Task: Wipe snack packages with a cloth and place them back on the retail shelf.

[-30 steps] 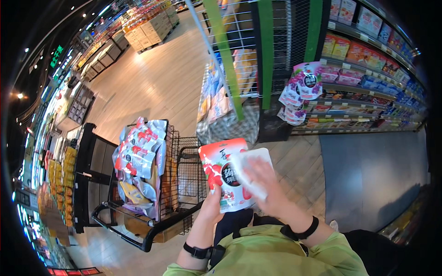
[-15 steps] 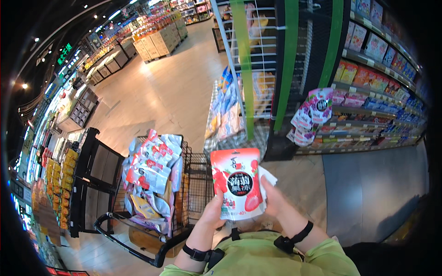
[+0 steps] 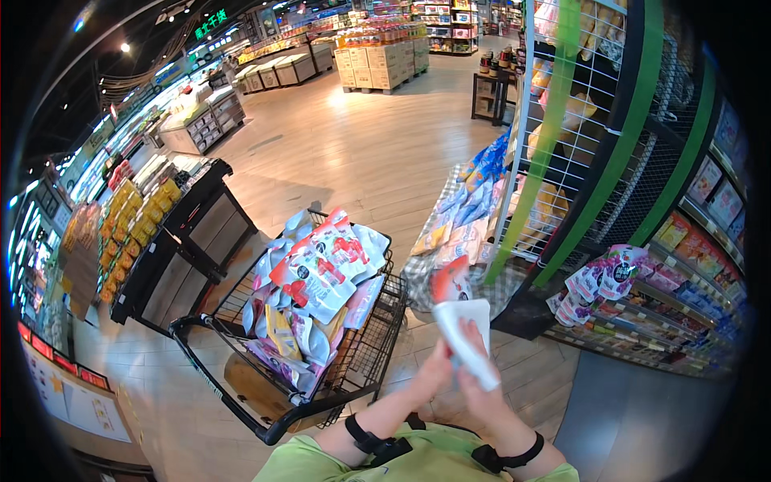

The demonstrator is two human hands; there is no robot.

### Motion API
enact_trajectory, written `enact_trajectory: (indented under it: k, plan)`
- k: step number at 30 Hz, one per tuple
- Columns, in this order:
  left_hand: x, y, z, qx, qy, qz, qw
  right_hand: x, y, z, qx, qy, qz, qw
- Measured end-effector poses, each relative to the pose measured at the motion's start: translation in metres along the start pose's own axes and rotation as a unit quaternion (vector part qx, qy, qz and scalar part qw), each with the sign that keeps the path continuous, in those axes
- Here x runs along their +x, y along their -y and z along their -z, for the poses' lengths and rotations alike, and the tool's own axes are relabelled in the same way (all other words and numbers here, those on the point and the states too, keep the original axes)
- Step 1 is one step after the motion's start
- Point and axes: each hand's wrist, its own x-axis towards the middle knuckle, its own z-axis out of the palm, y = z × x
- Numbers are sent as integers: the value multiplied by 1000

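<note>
A red-and-white snack pouch (image 3: pixel 452 281), tipped away and blurred by motion, is held between my two hands. My left hand (image 3: pixel 434 368) is closed on its lower part. Against the pouch's near side lies a folded white sheet (image 3: pixel 459 321), cloth or paper, and my right hand (image 3: pixel 480 377) is closed round it. Most of the pouch is hidden behind the sheet. To the left stands a black wire shopping cart (image 3: pixel 373 337), heaped with pouches; a red-and-white strawberry pouch (image 3: pixel 321 269) lies on top.
The cart's handle (image 3: pixel 210 377) curves toward me. A rack with green stripes (image 3: pixel 618 153) rises at the right, with purple pouches (image 3: pixel 602 277) hanging from it and stocked shelves beyond. Bagged goods (image 3: pixel 474 209) lie on a checkered-cloth display ahead. A dark wooden stand (image 3: pixel 189 249) holds yellow packs.
The pouch has turned from facing me to tilting away, and the white sheet has come in front of it. My hands have shifted right; the view has swung left.
</note>
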Motion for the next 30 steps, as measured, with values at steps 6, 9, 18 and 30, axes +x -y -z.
enact_trajectory:
  k: [6, 9, 18, 30]
  plan:
    - [-8, -32, 41, -287, 159, 113, 938, 33, 12, 19, -294, 82, 3, 952]
    - [-11, -36, 38, -349, 128, 94, 923, 26, -21, 29, -49, -77, -62, 994]
    - [-14, -53, 27, -387, 101, 53, 915, -5, -19, 34, 384, -182, -347, 836]
    - [-15, -71, -31, -295, 59, 45, 953, -27, -14, 50, 397, -117, -304, 858]
